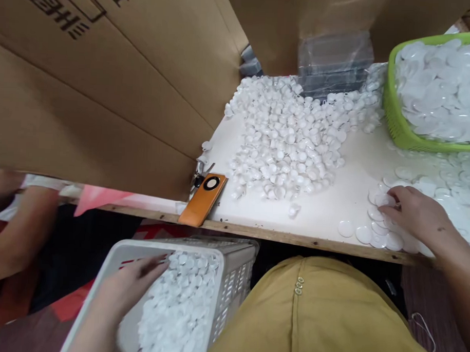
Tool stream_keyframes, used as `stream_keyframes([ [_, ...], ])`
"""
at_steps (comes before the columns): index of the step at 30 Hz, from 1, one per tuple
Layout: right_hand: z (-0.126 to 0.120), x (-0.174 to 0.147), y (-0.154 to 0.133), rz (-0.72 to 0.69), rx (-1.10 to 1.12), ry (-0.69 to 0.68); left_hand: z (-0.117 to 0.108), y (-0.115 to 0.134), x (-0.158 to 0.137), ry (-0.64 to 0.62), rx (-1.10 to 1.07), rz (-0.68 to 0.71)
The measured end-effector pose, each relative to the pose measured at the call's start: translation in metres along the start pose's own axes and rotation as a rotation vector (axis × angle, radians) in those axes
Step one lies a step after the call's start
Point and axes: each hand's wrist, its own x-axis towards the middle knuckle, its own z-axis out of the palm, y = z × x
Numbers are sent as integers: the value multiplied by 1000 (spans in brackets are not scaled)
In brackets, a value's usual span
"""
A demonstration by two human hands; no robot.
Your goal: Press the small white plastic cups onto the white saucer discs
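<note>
My right hand [421, 213] is over the right part of the white table, thumb and fingers pinched on a thin white plastic disc [385, 200]. More flat white discs [378, 228] lie below and around its fingertips. Down at the left, my left hand [136, 283] hangs over a white plastic basket [220, 293], a little blurred, with fingers stretched out and nothing visible in them. Under that hand the basket holds a heap of small white plastic pieces [180, 302]. A large pile of small white caps [286, 142] covers the middle of the table.
A green basket [392, 99] full of white discs stands at the back right. Tall cardboard [106, 99] walls off the left. An orange phone [201, 203] lies at the table's front edge. Clear plastic-wrapped boxes [335, 64] sit behind the pile. Another person's arm [28, 225] shows at far left.
</note>
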Motion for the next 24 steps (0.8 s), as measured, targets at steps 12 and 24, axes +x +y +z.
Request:
stream_keyframes([
  [12,-10,-3,-76,-137,228,171,74,276,27,-10,-225,763],
  [24,19,10,-108,162,980,-316,75,318,53,-211,-477,932],
])
